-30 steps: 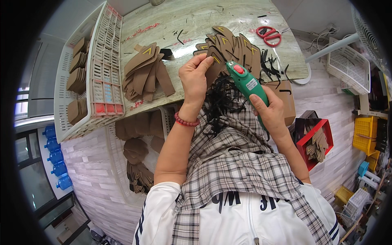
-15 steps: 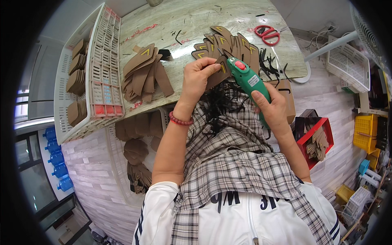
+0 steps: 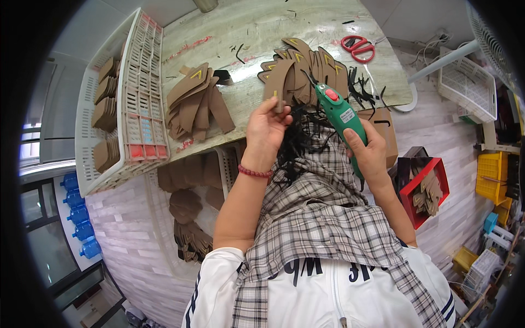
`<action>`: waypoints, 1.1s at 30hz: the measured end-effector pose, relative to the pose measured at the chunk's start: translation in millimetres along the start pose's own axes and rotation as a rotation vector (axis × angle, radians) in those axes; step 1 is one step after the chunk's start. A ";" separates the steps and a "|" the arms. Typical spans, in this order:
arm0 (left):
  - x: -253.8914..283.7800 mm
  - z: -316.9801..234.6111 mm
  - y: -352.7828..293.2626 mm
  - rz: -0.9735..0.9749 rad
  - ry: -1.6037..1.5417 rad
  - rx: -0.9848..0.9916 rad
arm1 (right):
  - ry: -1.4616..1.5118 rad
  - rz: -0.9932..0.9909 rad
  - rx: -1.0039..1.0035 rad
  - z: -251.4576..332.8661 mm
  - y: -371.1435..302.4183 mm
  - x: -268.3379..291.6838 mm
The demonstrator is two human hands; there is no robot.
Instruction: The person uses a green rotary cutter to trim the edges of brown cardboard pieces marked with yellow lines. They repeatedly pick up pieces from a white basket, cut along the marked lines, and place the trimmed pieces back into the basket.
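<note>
Between thumb and fingers, my left hand (image 3: 266, 128) pinches one end of a curved brown strip-shaped piece (image 3: 280, 79) with dark edging and a yellow mark. The piece stands upright in front of a fanned pile of similar brown pieces (image 3: 320, 63). My right hand (image 3: 367, 148) is wrapped round a green handheld electric cutter (image 3: 340, 113) with a red button. Its head points up and left toward the pile, apart from the held piece. Black trimmings (image 3: 298, 139) lie heaped on the plaid apron (image 3: 322, 180) below my hands.
A second stack of brown pieces (image 3: 197, 104) lies left on the table (image 3: 240, 33). Red-handled scissors (image 3: 358, 49) rest at the far right. A white crate (image 3: 145, 104) with brown pieces stands left; a red box (image 3: 442, 188) with more sits right.
My left hand has turned palm upward and now holds the brown piece by its lower end, standing upright. The cutter has shifted slightly right and down, away from the piece.
</note>
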State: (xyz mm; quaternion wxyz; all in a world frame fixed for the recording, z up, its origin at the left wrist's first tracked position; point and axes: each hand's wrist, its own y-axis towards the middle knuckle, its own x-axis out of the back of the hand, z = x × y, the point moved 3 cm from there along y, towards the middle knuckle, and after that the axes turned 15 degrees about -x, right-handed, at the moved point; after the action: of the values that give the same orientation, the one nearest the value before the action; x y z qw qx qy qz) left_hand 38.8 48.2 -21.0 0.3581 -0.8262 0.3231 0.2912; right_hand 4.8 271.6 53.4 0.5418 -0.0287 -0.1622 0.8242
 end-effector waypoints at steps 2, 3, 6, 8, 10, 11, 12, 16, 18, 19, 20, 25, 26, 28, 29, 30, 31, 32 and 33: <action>-9.9 7.3 -5.7 0.083 -0.098 0.102 | 0.001 -0.005 -0.015 -4.8 -1.0 1.2; -17.7 8.8 -9.1 0.099 -0.135 0.129 | 0.005 -0.008 -0.024 -8.7 -1.2 3.2; -37.4 0.8 -18.1 0.250 -0.146 0.046 | -0.004 -0.025 -0.032 -10.1 -6.4 5.3; -45.3 -6.4 -19.6 0.318 -0.045 -0.106 | -0.030 -0.034 -0.034 -7.4 -11.6 5.9; -46.2 -8.3 -18.5 0.314 -0.061 -0.172 | -0.068 -0.028 -0.034 -3.2 -15.9 3.3; -46.5 -9.1 -17.8 0.311 -0.069 -0.204 | -0.069 -0.022 -0.039 -2.7 -17.5 1.7; -46.9 -9.9 -17.2 0.309 -0.076 -0.237 | -0.069 -0.017 -0.044 -2.3 -18.5 0.1; -46.4 -7.7 -16.9 0.241 -0.112 -0.249 | -0.100 -0.022 -0.026 -5.7 -15.9 -1.5; -45.1 -6.1 -15.9 0.213 -0.125 -0.238 | -0.090 -0.021 -0.016 -5.2 -15.2 -2.8; -45.6 -5.1 -16.3 0.203 -0.128 -0.230 | -0.085 -0.022 -0.011 -4.9 -14.9 -3.2; -46.6 -4.1 -17.4 0.193 -0.131 -0.222 | -0.096 -0.022 -0.015 -4.2 -14.6 -3.1; -48.8 1.5 -19.5 0.204 -0.136 -0.217 | -0.123 -0.025 -0.010 -4.5 -12.6 -2.7; -48.8 1.6 -19.6 0.211 -0.127 -0.214 | -0.124 -0.026 -0.007 -3.9 -12.4 -2.6; -48.9 1.7 -20.1 0.218 -0.107 -0.221 | -0.126 -0.026 0.000 -2.0 -12.5 -2.0; -49.0 1.5 -20.3 0.217 -0.098 -0.231 | -0.131 -0.024 0.000 -1.8 -12.4 -1.8; -49.1 0.9 -20.6 0.216 -0.087 -0.243 | -0.135 -0.019 0.000 -1.6 -12.1 -1.4; -48.9 -0.4 -20.4 0.219 -0.042 -0.263 | -0.140 -0.015 0.001 -1.4 -11.8 -0.9; -48.4 -2.3 -19.6 0.222 0.003 -0.284 | -0.143 -0.010 -0.004 -1.3 -11.4 -0.1; -47.5 -4.4 -18.5 0.226 0.048 -0.304 | -0.146 -0.004 -0.009 -1.4 -11.1 1.0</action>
State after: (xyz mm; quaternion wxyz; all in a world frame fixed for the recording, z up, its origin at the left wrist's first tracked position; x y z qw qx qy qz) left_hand 24.1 70.2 22.8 0.1862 -0.8361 0.3745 0.3551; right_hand 14.5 276.9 55.5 0.5301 0.0292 -0.2051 0.8222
